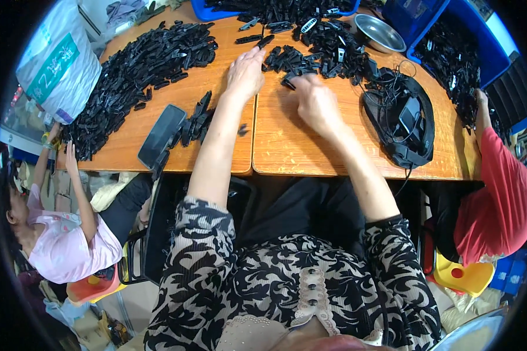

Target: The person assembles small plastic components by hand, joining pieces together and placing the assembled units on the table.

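Note:
My left hand (pixel 246 73) reaches over the table near the seam between its two halves. Its fingertips are closed on a slim black plastic piece (pixel 265 41). To its right, my right hand (pixel 317 100) is slightly blurred, fingers curled in a pinch at a black plastic part (pixel 288 81). That part lies at the near edge of a heap of similar black pieces (pixel 339 55). A small dark blurred piece (pixel 242 130) shows beside my left forearm. More black pieces (pixel 198 120) lie left of that forearm, next to a dark phone-like slab (pixel 155 137).
A large black heap (pixel 152 58) covers the left table. Blue bins (pixel 451 41) and a steel bowl (pixel 380 33) stand at the far right. A black mesh holder with cables (pixel 401 117) lies right. Co-workers sit on both sides; a white sack (pixel 58 58) stands left.

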